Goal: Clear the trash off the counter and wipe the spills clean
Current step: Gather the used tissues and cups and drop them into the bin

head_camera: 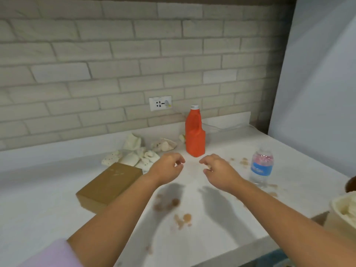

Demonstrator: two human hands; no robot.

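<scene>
Crumpled napkins [134,153] lie left of the orange bottle [195,134]; I hold both hands [168,166] [218,169] loosely curled, empty, and reaching carelessly could topple that bottle.

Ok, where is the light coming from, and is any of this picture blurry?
Head view: light from above, since both hands, left and right, cast dark shadows on the white counter beneath them; the forearms are blurred, and the grey brick wall bows with wide-angle distortion.

Two bottles [195,135], one box [107,185].
</scene>
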